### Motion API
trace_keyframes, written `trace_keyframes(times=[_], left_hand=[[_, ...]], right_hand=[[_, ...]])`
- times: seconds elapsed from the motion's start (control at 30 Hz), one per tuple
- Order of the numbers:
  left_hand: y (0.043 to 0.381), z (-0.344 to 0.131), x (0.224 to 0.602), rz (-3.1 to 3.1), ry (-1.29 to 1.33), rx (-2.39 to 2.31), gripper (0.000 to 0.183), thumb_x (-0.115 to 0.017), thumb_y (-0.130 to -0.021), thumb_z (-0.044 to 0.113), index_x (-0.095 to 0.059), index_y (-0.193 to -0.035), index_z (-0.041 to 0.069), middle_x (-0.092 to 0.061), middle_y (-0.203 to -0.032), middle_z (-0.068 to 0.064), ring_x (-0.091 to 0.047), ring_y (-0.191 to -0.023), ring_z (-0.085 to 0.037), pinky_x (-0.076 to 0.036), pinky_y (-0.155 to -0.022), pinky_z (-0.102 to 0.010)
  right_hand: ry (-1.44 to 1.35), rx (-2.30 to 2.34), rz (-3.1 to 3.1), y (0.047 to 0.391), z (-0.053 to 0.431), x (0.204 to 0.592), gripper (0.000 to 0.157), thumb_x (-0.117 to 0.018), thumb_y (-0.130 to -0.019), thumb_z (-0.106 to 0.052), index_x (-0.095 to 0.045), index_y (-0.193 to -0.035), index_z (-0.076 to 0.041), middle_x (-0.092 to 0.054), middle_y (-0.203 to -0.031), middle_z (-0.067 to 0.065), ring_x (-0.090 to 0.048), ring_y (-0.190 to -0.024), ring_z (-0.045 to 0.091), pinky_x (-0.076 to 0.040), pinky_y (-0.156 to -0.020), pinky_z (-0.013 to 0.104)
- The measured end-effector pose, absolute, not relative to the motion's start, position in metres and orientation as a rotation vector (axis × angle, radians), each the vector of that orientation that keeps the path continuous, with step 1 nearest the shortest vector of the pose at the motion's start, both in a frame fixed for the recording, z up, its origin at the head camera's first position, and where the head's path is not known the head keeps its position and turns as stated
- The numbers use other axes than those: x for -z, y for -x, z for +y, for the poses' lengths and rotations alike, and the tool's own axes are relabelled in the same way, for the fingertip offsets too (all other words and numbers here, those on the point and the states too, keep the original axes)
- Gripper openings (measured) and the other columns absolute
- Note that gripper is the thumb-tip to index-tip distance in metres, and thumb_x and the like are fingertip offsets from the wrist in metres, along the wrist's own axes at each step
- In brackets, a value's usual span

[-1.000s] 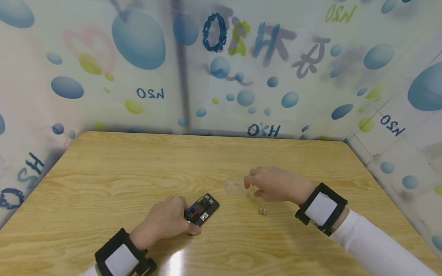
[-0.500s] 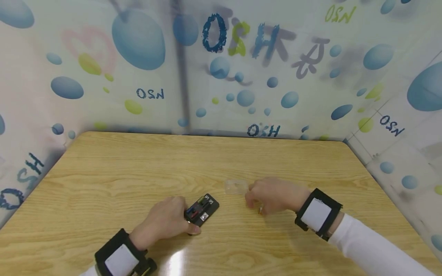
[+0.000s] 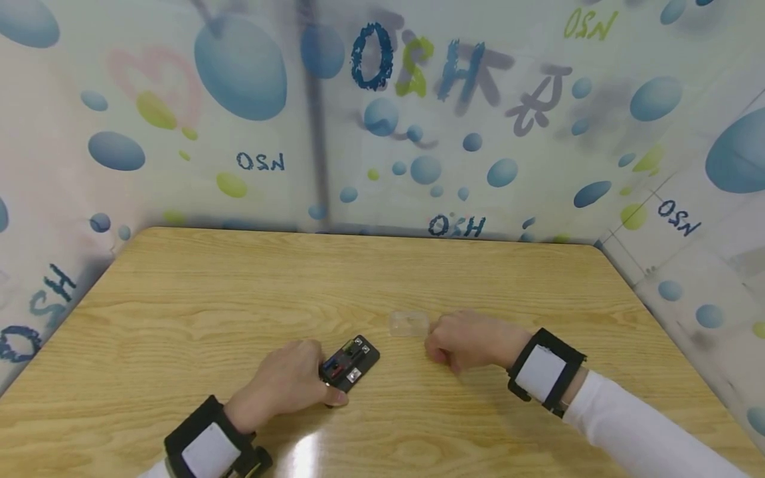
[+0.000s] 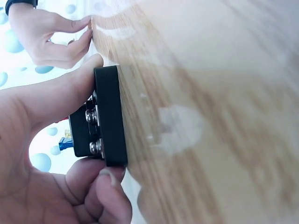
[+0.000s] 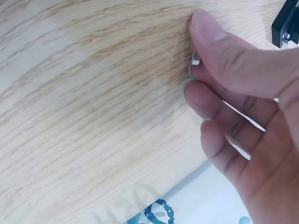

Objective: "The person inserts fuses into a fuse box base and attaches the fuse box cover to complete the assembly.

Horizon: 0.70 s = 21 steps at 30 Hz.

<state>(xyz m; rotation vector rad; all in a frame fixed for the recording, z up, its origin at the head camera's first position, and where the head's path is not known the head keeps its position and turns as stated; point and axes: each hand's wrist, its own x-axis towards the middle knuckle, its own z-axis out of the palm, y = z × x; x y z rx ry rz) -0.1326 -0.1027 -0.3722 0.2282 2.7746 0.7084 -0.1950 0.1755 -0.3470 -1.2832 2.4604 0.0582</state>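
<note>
- Head view: grips a black block (image 3: 352, 362) by its near left end with the left hand (image 3: 287, 378), just over the wooden table (image 3: 239, 285) or on it; cannot tell which.
- Same view: bends the fingers of the right hand (image 3: 469, 337) down toward the table, with whatever is between the fingertips hidden.
- Just beside the right hand, on the table, a clear plastic piece (image 3: 408, 323), well apart from the left hand.
- Left wrist view: clasps the block between the thumb above and curled fingers below, with silver screws (image 4: 91, 115) and a blue plug (image 4: 66, 143) on the side facing the palm.
- Right wrist view: pinches a small shiny piece (image 5: 195, 59) between thumb and forefinger, close to the table, with the remaining fingers loosely bent; mostly covered, so cannot tell its full shape.
</note>
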Motion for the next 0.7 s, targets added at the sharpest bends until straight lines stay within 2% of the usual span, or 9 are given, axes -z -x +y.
trace_keyframes(times=[0.37, 0.7], left_hand=[[0.134, -0.103, 0.374, 2.768, -0.228, -0.715, 0.046, -0.089, -0.052, 0.043, -0.058, -0.062, 0.01, -0.058, -0.057, -0.001, -0.047, -0.049, -0.014, -0.034, -0.045, -0.026], [0.134, -0.104, 0.374, 2.775, -0.239, -0.717, 0.046, -0.088, -0.052, 0.044, -0.058, -0.062, 0.011, -0.058, -0.056, 0.0, -0.047, -0.049, -0.014, -0.034, -0.045, -0.027]], right_hand=[[1.165, -0.008, 2.448, 0.194, 0.171, 0.347, 0.027, -0.076, -0.061, 0.009, -0.06, -0.068, -0.011, -0.056, -0.067, -0.006, -0.046, -0.061, 0.006, -0.041, -0.055, 0.021], [1.08, -0.06, 2.426, 0.196, 0.165, 0.346, 0.028, -0.077, -0.065, 0.007, -0.056, -0.068, -0.012, -0.052, -0.065, -0.006, -0.046, -0.06, 0.006, -0.039, -0.055, 0.022]])
